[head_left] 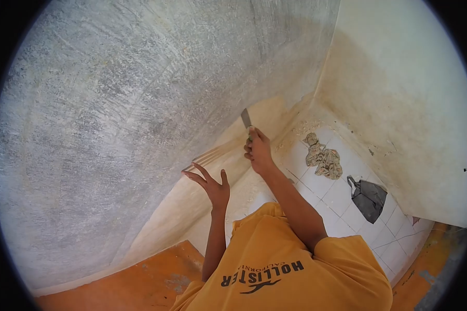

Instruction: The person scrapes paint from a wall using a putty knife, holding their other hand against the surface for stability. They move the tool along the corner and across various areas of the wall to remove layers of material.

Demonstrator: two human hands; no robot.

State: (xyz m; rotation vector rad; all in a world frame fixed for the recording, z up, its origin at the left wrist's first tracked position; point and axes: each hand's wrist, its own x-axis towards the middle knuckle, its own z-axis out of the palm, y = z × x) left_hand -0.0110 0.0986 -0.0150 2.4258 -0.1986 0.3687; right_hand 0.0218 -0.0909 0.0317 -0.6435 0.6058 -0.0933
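Note:
My right hand [258,151] is wrapped round the handle of a putty knife [246,119], its flat metal blade pointing up against the wall. A bit of green handle shows by the fingers. Lower and to the left, my left hand [213,187] has its fingers spread, fingertips right at the wall surface. Most of the wall [114,114] is rough, mottled grey. Along its bottom runs a smoother cream band [163,212], which reaches up beside the blade. Thin streaks mark the wall between my two hands.
A crumpled patterned cloth [324,158] and a dark grey bag [369,199] lie on the white tiled floor [342,210]. A stained cream wall [399,93] meets the grey one at a corner, with crumbs of debris below. Orange surfaces [140,277] border the lower left and right.

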